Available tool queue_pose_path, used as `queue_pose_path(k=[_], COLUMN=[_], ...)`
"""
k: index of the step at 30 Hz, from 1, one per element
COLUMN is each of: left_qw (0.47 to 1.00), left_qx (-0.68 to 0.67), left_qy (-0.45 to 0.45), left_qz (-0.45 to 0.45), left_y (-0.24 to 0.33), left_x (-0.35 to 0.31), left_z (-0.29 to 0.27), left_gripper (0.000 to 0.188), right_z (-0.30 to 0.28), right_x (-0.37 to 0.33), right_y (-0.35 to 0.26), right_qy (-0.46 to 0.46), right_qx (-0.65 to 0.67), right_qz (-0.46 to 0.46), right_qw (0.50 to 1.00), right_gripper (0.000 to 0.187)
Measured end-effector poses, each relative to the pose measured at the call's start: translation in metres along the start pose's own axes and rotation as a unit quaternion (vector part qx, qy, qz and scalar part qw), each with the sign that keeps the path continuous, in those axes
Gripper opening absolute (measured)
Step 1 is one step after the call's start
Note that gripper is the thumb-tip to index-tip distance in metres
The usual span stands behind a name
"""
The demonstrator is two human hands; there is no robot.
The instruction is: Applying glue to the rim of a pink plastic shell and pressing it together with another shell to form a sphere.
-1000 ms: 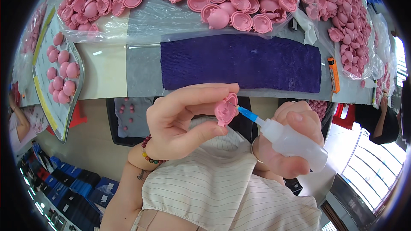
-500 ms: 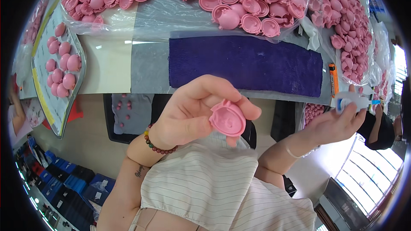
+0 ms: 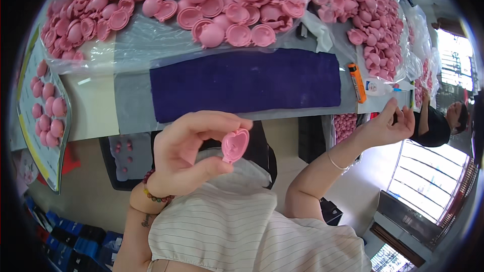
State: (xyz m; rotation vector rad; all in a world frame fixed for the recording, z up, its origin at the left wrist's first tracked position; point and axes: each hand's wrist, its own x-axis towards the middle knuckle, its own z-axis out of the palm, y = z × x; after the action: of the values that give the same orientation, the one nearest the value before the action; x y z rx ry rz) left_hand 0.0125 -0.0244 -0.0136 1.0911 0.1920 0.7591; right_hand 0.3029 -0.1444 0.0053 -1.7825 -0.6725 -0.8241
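Observation:
My left hand (image 3: 176, 153) pinches a small pink plastic half-shell (image 3: 235, 146) between thumb and fingers, its hollow inside turned toward me. A small rim and hinge-like tab show on the shell. Off to the right, my right hand (image 3: 387, 127) is raised by the table edge with loosely curled, parted fingers and nothing in them. Just beyond it lies a clear squeeze bottle (image 3: 378, 87) with a blue-tipped nozzle, on its side on the table. A dark purple cloth (image 3: 247, 83) is spread flat on the table beyond my left hand.
Heaps of pink half-shells (image 3: 227, 10) on plastic sheeting cover the far table, with another pile (image 3: 375, 25) at right. An orange tube-shaped item (image 3: 357, 83) lies beside the bottle. Pink balls sit on a board (image 3: 38, 143) at left. A person (image 3: 433, 126) is at far right.
My right hand has let go of the squeeze bottle, which now lies on the table. My left hand has turned the half-shell. The whole view has shifted.

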Motion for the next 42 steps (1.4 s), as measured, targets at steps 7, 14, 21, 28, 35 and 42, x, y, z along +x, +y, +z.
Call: queue_pose_path(k=[7, 14, 21, 28, 35, 42], left_qw=[0.999, 1.000, 0.996, 0.991, 0.999, 0.997], left_qx=[0.027, -0.001, -0.081, -0.112, 0.002, 0.064], left_qy=[-0.027, -0.020, -0.024, 0.053, 0.037, 0.035], left_qz=[0.009, -0.010, -0.025, -0.047, -0.033, -0.009], left_y=[0.001, 0.005, 0.007, 0.010, 0.009, 0.006], left_x=[0.002, 0.001, 0.002, 0.001, 0.001, 0.002], left_z=[0.011, 0.006, 0.003, 0.003, 0.008, 0.007], left_gripper=[0.038, 0.039, 0.044, 0.043, 0.042, 0.039], right_z=[0.054, 0.056, 0.031, 0.025, 0.015, 0.018], right_x=[0.028, 0.018, -0.030, -0.026, -0.058, -0.070], right_y=[-0.023, -0.035, -0.095, -0.096, -0.127, -0.124], right_qy=[-0.313, -0.478, -0.504, -0.535, -0.461, -0.464], right_qx=[-0.075, 0.044, 0.125, 0.079, 0.344, 0.354], right_qz=[-0.234, -0.034, 0.001, -0.056, -0.115, -0.129], right_qw=[0.917, 0.876, 0.854, 0.839, 0.810, 0.802], right_gripper=[0.026, 0.024, 0.017, 0.026, 0.031, 0.033])
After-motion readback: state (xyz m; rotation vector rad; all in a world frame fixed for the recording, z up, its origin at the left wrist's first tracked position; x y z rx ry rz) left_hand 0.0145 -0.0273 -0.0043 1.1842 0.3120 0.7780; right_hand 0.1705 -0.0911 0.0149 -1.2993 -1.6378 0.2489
